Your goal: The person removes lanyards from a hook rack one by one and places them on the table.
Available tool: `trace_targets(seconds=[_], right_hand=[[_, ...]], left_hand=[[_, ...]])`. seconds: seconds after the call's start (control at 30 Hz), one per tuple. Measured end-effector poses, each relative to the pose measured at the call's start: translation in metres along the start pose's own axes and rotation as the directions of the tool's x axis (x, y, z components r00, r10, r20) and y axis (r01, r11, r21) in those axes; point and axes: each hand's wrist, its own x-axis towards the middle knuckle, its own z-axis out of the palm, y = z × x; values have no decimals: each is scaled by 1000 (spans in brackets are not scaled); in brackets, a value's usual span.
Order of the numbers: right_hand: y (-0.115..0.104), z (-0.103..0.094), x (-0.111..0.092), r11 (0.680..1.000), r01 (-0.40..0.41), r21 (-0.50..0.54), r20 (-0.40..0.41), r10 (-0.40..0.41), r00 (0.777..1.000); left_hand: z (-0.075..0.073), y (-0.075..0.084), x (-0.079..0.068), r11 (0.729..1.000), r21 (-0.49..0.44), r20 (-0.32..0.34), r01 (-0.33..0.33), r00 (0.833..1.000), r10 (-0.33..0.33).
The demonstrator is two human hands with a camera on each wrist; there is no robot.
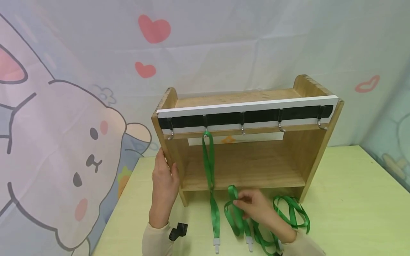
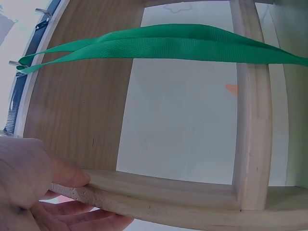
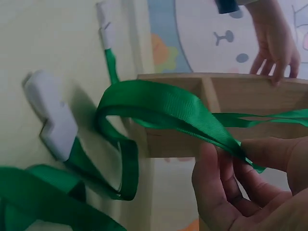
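My left hand [image 1: 164,185] grips the left side panel of a small wooden shelf [image 1: 243,163]; in the left wrist view the thumb lies on the panel's inner side and the fingers on the outer. My right hand [image 1: 257,208] pinches the looped end of a green lanyard [image 3: 159,103] between thumb and fingers, in front of the shelf's lower edge. Its strap bends in loops, with a white plastic clip [image 1: 249,241] at the lower end. Another green lanyard [image 1: 209,163] hangs from the second hook [image 1: 205,129] from the left, its clip [image 1: 216,245] down near the table.
Several metal hooks line a black and white rail [image 1: 224,119] across the shelf's front. More green lanyards [image 1: 293,213] lie loosely coiled on the pale yellow table [image 1: 352,199], right of my right hand. A printed cloth [image 1: 224,53] hangs behind the shelf.
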Motion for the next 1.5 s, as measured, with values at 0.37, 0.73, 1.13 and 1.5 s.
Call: trace_targets(seconds=[0.37, 0.73, 1.13, 1.5], right_hand=[[19, 13, 10, 971, 15, -238, -45, -27, 999], [31, 26, 18, 910, -47, -413, -150, -17, 989], [21, 21, 11, 848, -99, -520, -160, 17, 987], [-18, 6, 1, 864, 17, -503, -99, -77, 992]], left_hand=[[-1, 1, 0, 1000, -7, 16, 9, 1000, -8], [1, 4, 1, 1000, -5, 28, 16, 999, -16], [-1, 3, 1, 1000, 12, 11, 1, 1000, -1], [-1, -1, 0, 1000, 1, 2, 7, 1000, -7]])
